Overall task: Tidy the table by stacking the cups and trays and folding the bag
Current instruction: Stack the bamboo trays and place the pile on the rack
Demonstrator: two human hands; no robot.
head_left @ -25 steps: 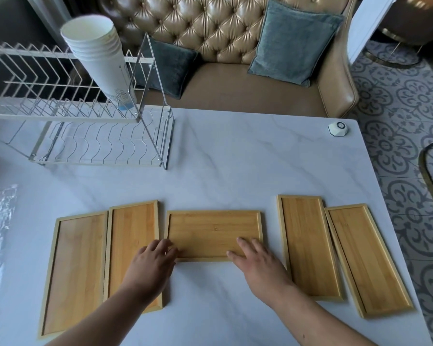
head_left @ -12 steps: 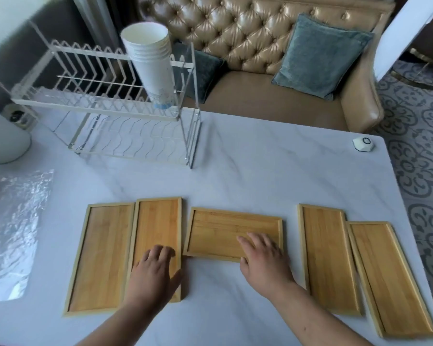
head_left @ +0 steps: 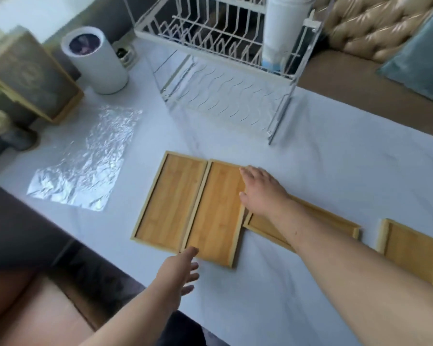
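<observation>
Several bamboo trays lie flat on the white marble table (head_left: 335, 151). The leftmost tray (head_left: 170, 198) and the second tray (head_left: 218, 213) sit side by side. My right hand (head_left: 260, 188) rests with fingers spread on the second tray's far right edge, my forearm crossing the middle tray (head_left: 263, 226). My left hand (head_left: 180, 270) hovers open at the second tray's near corner. Another tray (head_left: 410, 250) shows at the right edge. A crinkled clear plastic bag (head_left: 85, 166) lies flat to the left. A stack of white paper cups (head_left: 283, 28) stands in the dish rack.
A white wire dish rack (head_left: 223, 71) stands at the back of the table. A white cylinder (head_left: 95, 61) and a wooden box (head_left: 28, 73) sit at the far left. A tufted sofa with a blue cushion (head_left: 420, 58) is behind the table.
The view has swung left. My right hand moved from the middle tray onto the second tray's far edge. My left hand slid off that tray to its near corner.
</observation>
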